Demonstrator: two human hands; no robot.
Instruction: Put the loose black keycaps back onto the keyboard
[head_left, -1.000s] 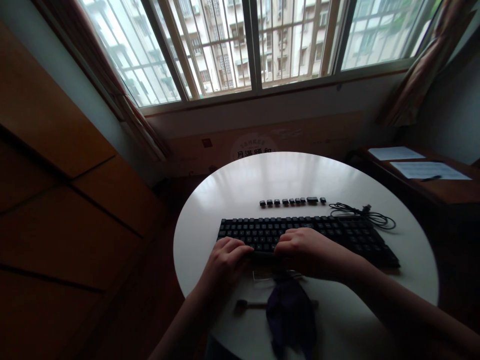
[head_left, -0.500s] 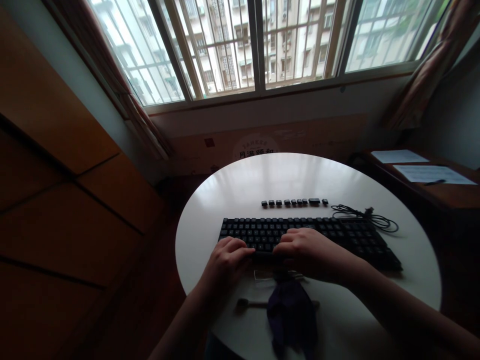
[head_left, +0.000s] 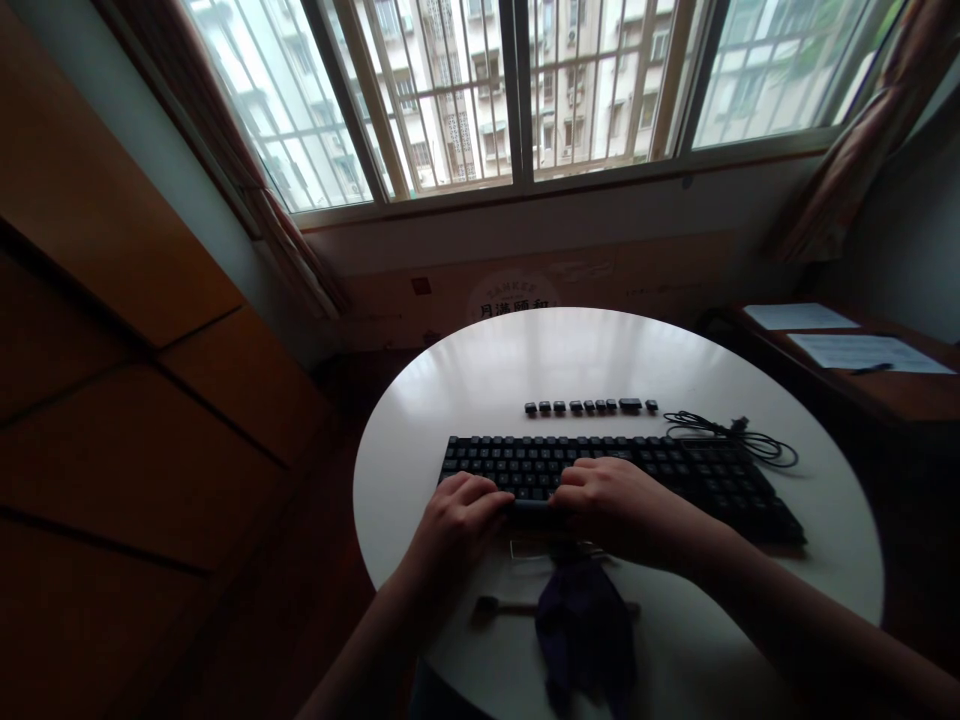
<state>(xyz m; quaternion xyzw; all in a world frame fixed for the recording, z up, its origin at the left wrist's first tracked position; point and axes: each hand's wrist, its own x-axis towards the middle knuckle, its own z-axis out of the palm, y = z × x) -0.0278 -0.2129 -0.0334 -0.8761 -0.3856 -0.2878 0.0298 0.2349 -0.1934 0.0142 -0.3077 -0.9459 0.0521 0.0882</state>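
Observation:
A black keyboard [head_left: 675, 470] lies on the round white table, facing me. Its long space bar [head_left: 531, 505] shows between my hands along the near edge, looking slightly tilted. My left hand [head_left: 466, 515] has its thumb and curled fingers closed at the left end of the bar. At the right end, my right hand [head_left: 604, 497] is closed in the same way, its fingertips partly hidden. Behind the keyboard stands a row of loose keycaps [head_left: 589, 406]. Below my hands lie a dark purple cloth [head_left: 585, 630] and a brush [head_left: 489, 606], its handle passing under the cloth.
A coiled black cable [head_left: 750, 440] rests beyond the keyboard's right part. Near the table's front, a small clear-edged flat item [head_left: 525, 551] lies partly under my hands. Papers [head_left: 870, 351] and a pen [head_left: 872, 369] are on a brown desk at the right. A wooden cabinet [head_left: 112, 420] stands left.
The space bar now catches more light and appears tipped between my fingers. My hands have barely shifted, and the whole view has moved very slightly.

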